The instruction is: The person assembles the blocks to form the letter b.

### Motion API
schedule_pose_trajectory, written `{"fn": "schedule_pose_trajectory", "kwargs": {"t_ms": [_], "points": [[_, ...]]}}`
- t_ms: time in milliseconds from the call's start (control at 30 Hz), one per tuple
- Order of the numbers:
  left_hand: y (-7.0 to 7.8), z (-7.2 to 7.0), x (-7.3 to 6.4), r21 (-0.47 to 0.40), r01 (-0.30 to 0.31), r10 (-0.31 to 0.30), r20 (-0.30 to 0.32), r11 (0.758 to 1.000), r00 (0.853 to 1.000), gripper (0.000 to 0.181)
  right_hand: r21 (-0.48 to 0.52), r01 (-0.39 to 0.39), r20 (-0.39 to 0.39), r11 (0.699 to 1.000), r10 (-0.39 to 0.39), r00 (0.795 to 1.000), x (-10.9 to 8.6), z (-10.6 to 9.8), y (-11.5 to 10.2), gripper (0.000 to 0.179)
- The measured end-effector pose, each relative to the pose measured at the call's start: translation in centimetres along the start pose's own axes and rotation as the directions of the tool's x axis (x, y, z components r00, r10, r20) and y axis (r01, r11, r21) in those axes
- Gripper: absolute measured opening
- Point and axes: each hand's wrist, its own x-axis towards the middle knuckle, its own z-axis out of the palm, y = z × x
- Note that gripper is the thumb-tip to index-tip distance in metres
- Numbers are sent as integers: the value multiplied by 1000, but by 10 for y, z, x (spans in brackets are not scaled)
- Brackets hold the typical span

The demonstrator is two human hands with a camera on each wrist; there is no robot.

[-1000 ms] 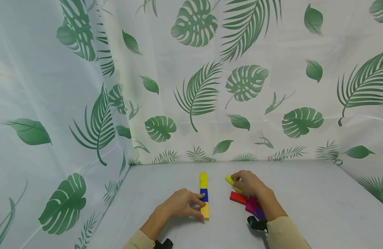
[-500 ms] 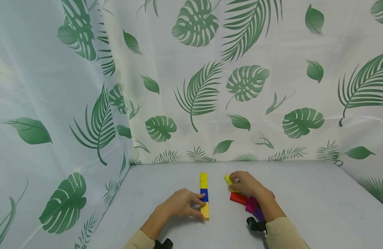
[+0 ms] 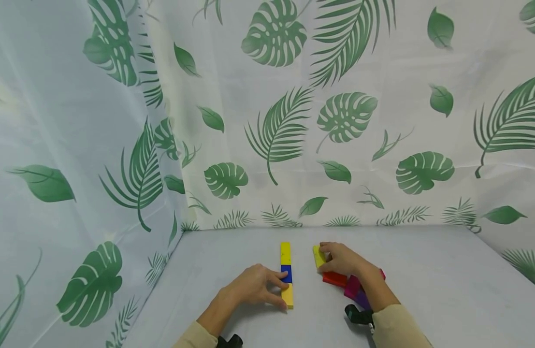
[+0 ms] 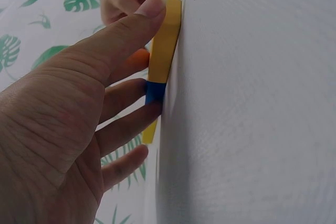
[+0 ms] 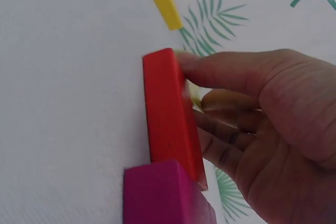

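Note:
In the head view, a straight row of blocks lies on the table: a far yellow block (image 3: 285, 253), a blue block (image 3: 286, 271) and a near yellow block (image 3: 287, 300). My left hand (image 3: 256, 286) rests along it from the left, thumb at the near end and extended fingers over the blue part. To the right, my right hand (image 3: 344, 258) pinches another yellow block (image 3: 317, 254) between thumb and fingers, its far end showing. Most of that block is hidden in the right wrist view, behind the thumb and a red block (image 5: 168, 108).
Nearer than the right hand, a magenta block (image 3: 352, 288) touches the red one, with a purple block (image 3: 362, 300) beside it, partly under the forearm. Black wrist cameras sit below both sleeves (image 3: 397, 326). A leaf-print curtain (image 3: 293, 145) hangs behind the table.
The yellow block in my right hand has turned from a slant to nearly parallel with the row and shifted slightly left. My left hand and the row have stayed in place.

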Motion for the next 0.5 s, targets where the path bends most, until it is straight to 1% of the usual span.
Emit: {"fn": "schedule_pose_trajectory", "kwargs": {"t_ms": [133,267,367,433,500], "points": [[0,-1,0,6,-9,9,-7,1000,1000,59,-7,14,-17,1000,-14,1000,1,2,-2,63],[2,-1,0,-16,11,-11,-1,1000,1000,59,6,-4,-43,1000,5,999,4,7,-5,56],[2,-2,-1,-31,25,-25,8,999,1000,58,4,-4,-65,1000,5,998,7,13,-6,52],[2,-2,-1,-37,27,-27,9,999,1000,57,4,4,-82,1000,-4,997,10,16,-8,50],[2,-1,-2,-36,20,-20,6,999,1000,57,-10,29,-98,1000,-29,995,13,19,-9,48]]}}
